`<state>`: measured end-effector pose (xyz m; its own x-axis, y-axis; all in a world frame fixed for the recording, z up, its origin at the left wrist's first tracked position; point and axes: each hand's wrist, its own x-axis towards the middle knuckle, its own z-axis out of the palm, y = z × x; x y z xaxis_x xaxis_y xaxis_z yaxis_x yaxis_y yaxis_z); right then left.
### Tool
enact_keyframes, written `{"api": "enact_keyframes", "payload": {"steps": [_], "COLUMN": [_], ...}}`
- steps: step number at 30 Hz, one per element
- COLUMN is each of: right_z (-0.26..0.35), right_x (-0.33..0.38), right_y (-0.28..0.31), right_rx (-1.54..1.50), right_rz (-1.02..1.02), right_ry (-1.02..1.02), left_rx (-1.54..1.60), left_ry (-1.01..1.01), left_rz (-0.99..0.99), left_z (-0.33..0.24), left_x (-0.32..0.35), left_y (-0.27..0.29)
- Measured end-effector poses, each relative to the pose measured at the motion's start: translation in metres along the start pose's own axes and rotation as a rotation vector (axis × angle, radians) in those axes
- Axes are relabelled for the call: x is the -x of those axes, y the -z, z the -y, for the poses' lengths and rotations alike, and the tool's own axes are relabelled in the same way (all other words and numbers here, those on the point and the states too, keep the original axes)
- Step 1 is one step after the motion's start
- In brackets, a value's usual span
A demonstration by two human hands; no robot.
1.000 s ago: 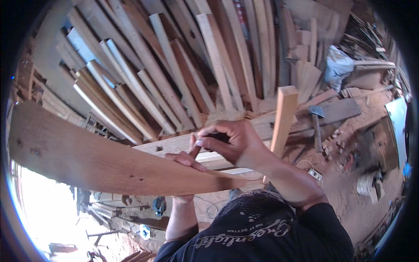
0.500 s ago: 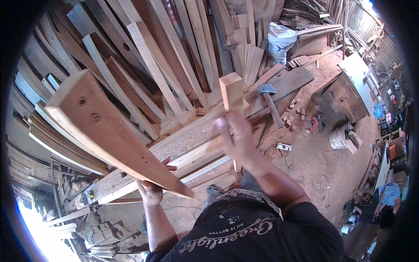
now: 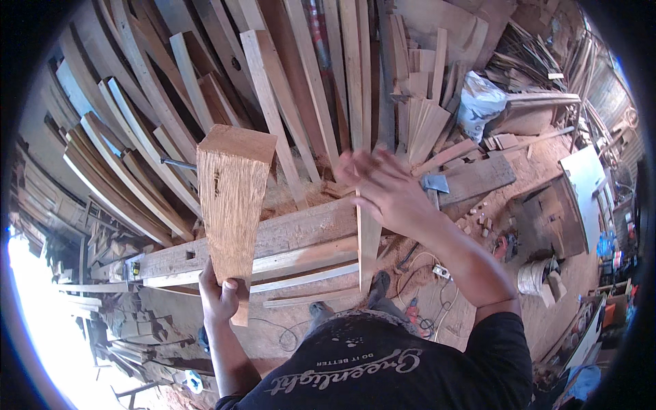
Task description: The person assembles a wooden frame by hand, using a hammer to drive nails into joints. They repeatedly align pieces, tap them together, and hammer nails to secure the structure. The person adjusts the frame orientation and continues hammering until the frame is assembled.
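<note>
Left hand: fingers curled round the lower, narrower end of a tapered wooden piece, thumb pressed against the near face; a closed, firm grip.

Right hand: fingers extended and loosely parted, thumb set apart, palm bare of any held object; fingertips blurred. It overlaps the top of an upright wooden post; contact between the two cannot be told.

Tapered wooden piece: thick, coarse-grained, with a dark flaw near its broad end. Held up before the left part of the long timber beam, broad end showing past the beam's far edge, narrow end on its near side.

Upright wooden post: pale, slim, crossing in front of the beam toward its right end.

Pale wooden strips: along the beam's near side.

Person's shoes: on the near side of the beam, with a red tool and a white power strip to their right.

Metal tool head: just past the beam's right end, its handle partly hidden by the wrist.

Leaning boards: a long row behind the beam.

White bag: behind and right of the beam.

Pale bucket: well right of the beam, offcuts in it.
</note>
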<state>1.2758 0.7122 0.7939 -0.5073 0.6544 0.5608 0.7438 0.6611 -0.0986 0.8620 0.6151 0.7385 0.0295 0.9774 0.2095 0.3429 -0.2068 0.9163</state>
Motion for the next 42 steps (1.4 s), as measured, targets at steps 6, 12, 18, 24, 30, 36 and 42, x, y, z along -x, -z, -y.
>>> {"api": "enact_keyframes", "payload": {"steps": [6,12,18,24,30,36,42], "right_z": [-0.023,-0.024,-0.034,-0.059,-0.096,-0.101,-0.114], "right_x": [0.015,0.01,0.014,0.013,0.012,0.022,0.037], "right_y": [-0.002,-0.001,-0.013,-0.001,0.013,0.02,0.016], "right_rx": [0.144,0.086,-0.087,-0.278,-0.222,-0.2,-0.319], "right_rz": [0.069,0.009,-0.145,-0.133,0.174,0.17,0.357], "right_ry": [-0.017,-0.084,-0.072,0.166,-0.091,-0.106,-0.411], "left_rx": [0.038,0.051,-0.078,-0.347,-0.535,-0.832,-1.115], "left_ry": [0.027,0.048,0.037,0.007,-0.001,-0.134,-0.317], "left_rz": [-0.146,-0.307,-0.355,-0.226,-0.049,0.132,0.224], "left_z": [0.007,0.015,-0.008,-0.044,-0.067,-0.094,-0.096], "left_x": [0.016,0.026,0.005,-0.029,-0.067,-0.103,-0.133], "left_y": [-0.02,-0.032,-0.028,-0.015,-0.013,-0.023,-0.025]}}
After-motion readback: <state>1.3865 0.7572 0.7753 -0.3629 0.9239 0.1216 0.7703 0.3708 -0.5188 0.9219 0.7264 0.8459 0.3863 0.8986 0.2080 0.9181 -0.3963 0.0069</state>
